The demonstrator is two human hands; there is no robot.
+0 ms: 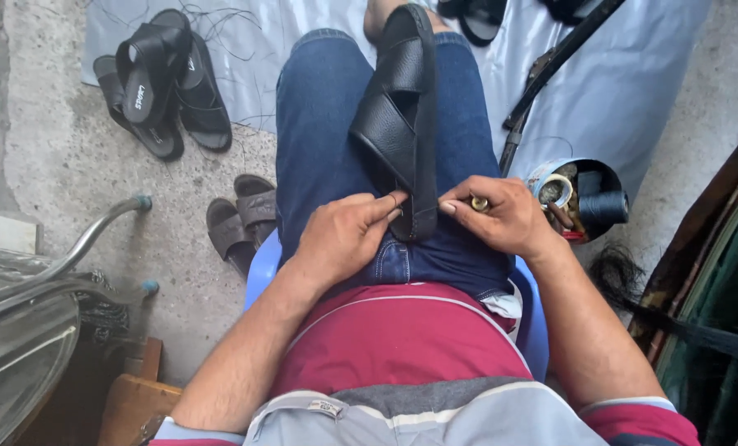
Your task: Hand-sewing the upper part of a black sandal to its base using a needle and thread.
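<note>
A black leather sandal (402,116) lies lengthwise on my lap, over blue jeans, its heel end toward me. My left hand (344,235) pinches the sandal's near edge from the left, thumb and forefinger pressed on the sole rim. My right hand (501,215) grips the same end from the right and holds a small brass-tipped tool (478,203) between its fingers. The tool's point is hidden by the fingers. I sit on a blue plastic stool (257,272).
A tin (579,198) with thread spools and odds stands right of my thigh. Black sandals (158,87) and a grey-brown pair (241,223) lie on the concrete at left. A grey sheet (625,91) covers the ground ahead, with a dark rod (551,66) on it. Metal tubing (63,256) is at left.
</note>
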